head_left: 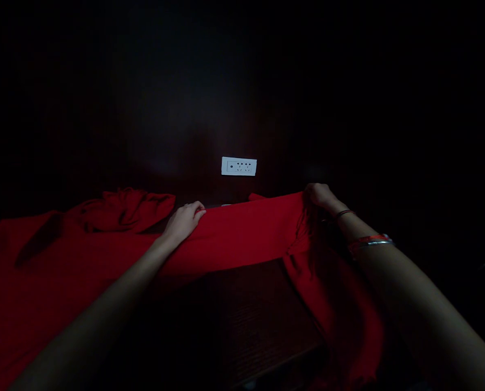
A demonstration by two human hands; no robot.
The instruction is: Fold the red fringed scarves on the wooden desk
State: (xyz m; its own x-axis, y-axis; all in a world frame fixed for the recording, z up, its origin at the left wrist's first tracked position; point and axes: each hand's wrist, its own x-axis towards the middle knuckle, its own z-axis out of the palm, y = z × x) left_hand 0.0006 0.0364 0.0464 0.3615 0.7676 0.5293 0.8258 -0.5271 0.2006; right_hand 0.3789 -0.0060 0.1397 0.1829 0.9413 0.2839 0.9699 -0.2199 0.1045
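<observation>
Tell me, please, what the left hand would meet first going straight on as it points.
The left hand holds the cloth; beyond that, probably the wall below the socket, though depth is unclear.

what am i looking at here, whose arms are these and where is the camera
No machine here: the single picture comes from a camera worn on a person's head, looking down at their own bare hands in a very dark room. The left hand and the right hand, with bangles at its wrist, each grip the top edge of a red cloth stretched between them. The rest of it lies crumpled over a dark wooden surface. A white socket plate sits on the wall behind.
</observation>
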